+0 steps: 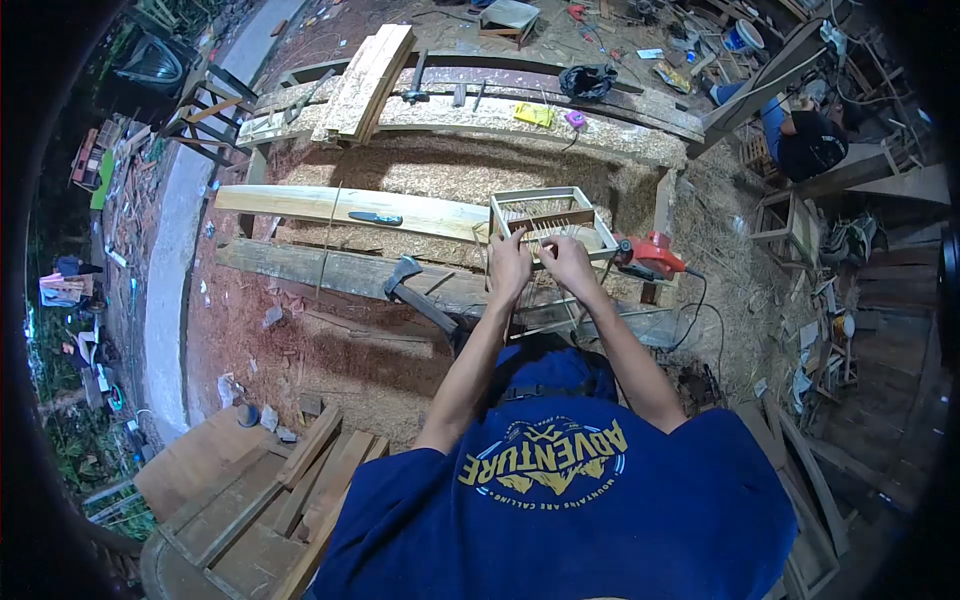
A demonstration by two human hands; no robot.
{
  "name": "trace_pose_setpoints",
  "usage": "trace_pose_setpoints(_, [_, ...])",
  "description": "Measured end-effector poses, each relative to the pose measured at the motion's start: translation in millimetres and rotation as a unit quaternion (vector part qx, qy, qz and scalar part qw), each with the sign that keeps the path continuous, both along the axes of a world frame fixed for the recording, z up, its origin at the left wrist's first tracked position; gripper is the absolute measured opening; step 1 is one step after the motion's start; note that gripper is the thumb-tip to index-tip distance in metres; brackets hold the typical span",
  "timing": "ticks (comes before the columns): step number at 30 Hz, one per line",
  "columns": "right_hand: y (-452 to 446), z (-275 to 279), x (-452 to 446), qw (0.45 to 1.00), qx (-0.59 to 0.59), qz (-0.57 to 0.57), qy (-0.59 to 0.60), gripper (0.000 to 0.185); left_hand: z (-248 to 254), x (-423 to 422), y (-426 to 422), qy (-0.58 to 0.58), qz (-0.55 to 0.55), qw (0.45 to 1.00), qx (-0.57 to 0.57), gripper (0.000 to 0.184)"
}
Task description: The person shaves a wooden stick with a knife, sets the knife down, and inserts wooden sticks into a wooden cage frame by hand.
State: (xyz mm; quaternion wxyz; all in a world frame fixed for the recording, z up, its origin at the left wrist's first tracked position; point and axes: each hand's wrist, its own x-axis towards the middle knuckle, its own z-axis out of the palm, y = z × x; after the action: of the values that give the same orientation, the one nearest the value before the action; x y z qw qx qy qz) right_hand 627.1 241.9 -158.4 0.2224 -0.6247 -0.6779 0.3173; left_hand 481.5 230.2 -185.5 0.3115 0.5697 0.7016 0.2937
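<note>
A small box-shaped wooden frame (540, 195) with thin sticks (545, 232) and a dark brown slat (565, 219) across it rests over the bench plank, right in front of me. My left hand (510, 262) is closed at the near left part of this frame, fingertips by the slat. Close beside it, my right hand (570, 265) has its fingers pinched together at the thin sticks. What exactly lies between the fingertips is too small to make out clearly. More thin strips hang below the hands, near my lap.
Right of the frame lies a red power tool (652, 256) with a black cord. A hatchet (405, 280) and a dark knife (375, 218) lie left. Stacked boards (370, 80) and a yellow packet (534, 114) sit on the far bench. Another person (812, 140) is at the upper right.
</note>
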Motion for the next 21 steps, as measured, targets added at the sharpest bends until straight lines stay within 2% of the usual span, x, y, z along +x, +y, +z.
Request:
trace_pose_setpoints(5, [-2.2, -1.6, 5.0, 0.999, -0.031, -0.023, 0.008, 0.028, -3.1, -7.3, 7.9, -0.001, -0.006, 1.000, 0.008, 0.041])
trace_pose_setpoints(8, [-0.7, -3.0, 4.2, 0.999, 0.037, -0.011, -0.001, 0.023, -1.5, -19.1, 10.6, -0.018, -0.007, 1.000, -0.004, 0.038])
trace_pose_setpoints(10, [1.1, 2.3, 1.3, 1.000, 0.030, -0.004, -0.001, 0.021, 0.8, -23.7, 9.4, -0.046, 0.006, 0.998, -0.038, 0.037])
trace_pose_setpoints(14, [-1.1, 6.6, -5.4, 1.000, 0.011, -0.014, 0.024, 0.018, -8.5, -37.1, 7.8, -0.069, 0.032, 0.997, -0.033, 0.037])
trace_pose_setpoints(17, [2.4, 7.1, -9.5, 1.000, 0.005, 0.005, 0.005, 0.020, 3.6, -43.5, 3.5, -0.069, 0.015, 0.997, -0.031, 0.038])
trace_pose_setpoints(21, [0.0, 24.2, -20.1, 1.000, 0.007, 0.011, -0.025, 0.025, -7.7, -51.7, -0.6, -0.105, 0.037, 0.993, -0.034, 0.038])
